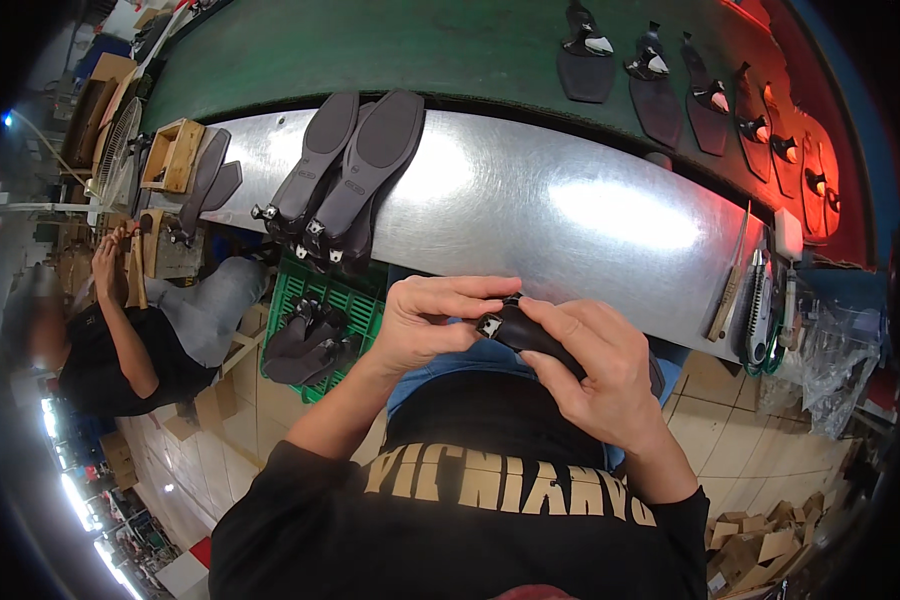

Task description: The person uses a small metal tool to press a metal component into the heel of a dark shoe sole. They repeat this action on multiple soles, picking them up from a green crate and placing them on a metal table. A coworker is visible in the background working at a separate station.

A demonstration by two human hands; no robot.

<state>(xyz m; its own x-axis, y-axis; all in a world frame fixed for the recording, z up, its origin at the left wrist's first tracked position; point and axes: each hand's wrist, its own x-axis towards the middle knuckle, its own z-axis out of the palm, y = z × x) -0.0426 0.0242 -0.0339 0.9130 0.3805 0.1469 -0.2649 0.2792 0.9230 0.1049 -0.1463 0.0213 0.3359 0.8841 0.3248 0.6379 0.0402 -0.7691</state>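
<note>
In front of my waist, at the near edge of the metal table, both hands hold a black shoe sole (542,338). A small pale, metallic-looking square piece shows at its left end. My right hand (605,370) is closed around the sole from the right, thumb below and fingers above. My left hand (425,315) is closed at the left end, its fingertips pinching beside the square piece. The far part of the sole is mostly hidden behind the right hand. Left of my hands, several similar black soles (385,130) lie stacked on the table.
A green belt (370,50) beyond the metal table (530,180) carries several soles, those at right under red light. A green crate (375,310) with soles stands below left. A knife (757,310) lies at the right edge. A co-worker (130,340) sits at left.
</note>
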